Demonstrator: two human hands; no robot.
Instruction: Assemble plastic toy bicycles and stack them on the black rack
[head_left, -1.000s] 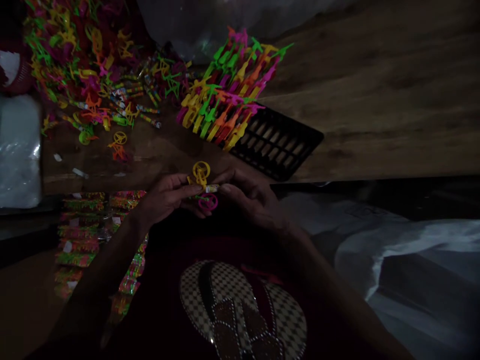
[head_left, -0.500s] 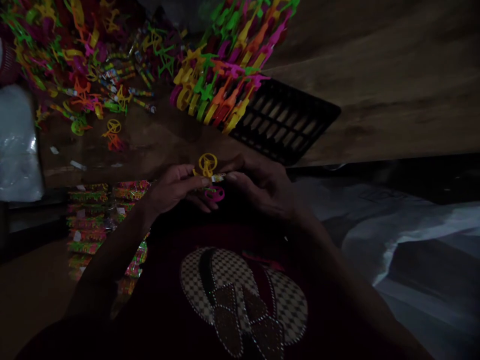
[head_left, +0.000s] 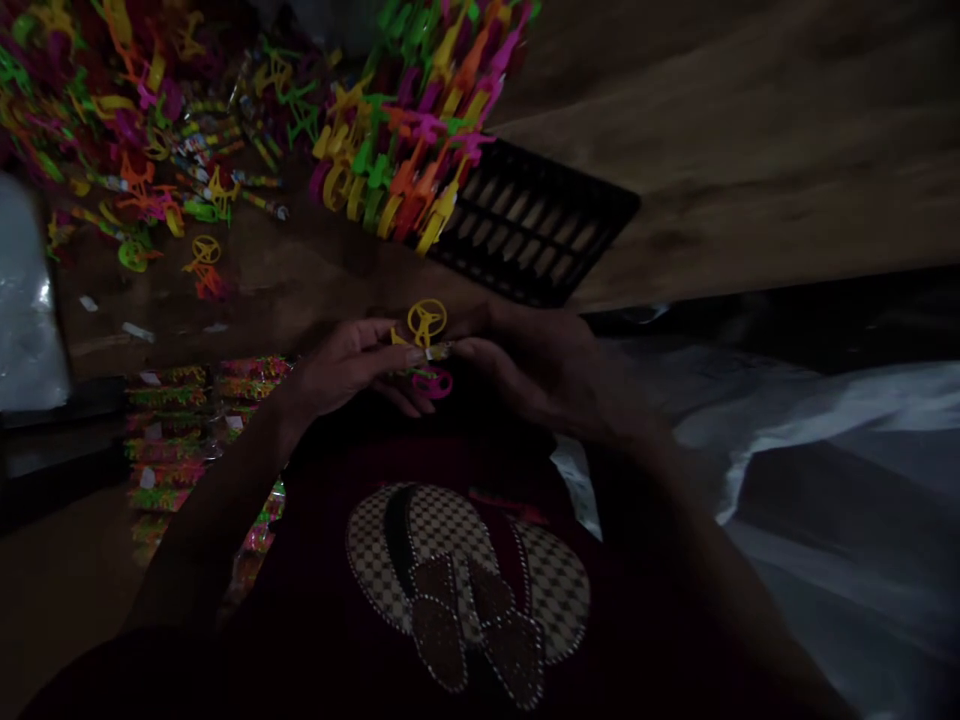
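Note:
In front of my body, my left hand point(head_left: 349, 365) pinches a small plastic wheeled toy point(head_left: 426, 322). Its spoked yellow wheel sticks up above the fingers, and a pink wheel point(head_left: 433, 382) shows below them. Between the two hands lies a small printed tube point(head_left: 437, 351), part of the toy or pressed against it. The thumb and forefinger of my right hand point(head_left: 525, 365) close on the tube's right end. Dim light hides the finer detail.
Colourful plastic toy parts point(head_left: 135, 110) and printed tubes heap on the wooden table point(head_left: 720, 180) at upper left. Assembled toys point(head_left: 405, 140) stand in rows by a black slotted basket point(head_left: 544, 225). Packed strips of toys point(head_left: 169, 440) are lower left; white sheeting point(head_left: 847, 430) is right.
The view has shifted slightly, so the table things sit further left. The held toy has turned a little, its yellow wheel facing me more; both hands keep their grip.

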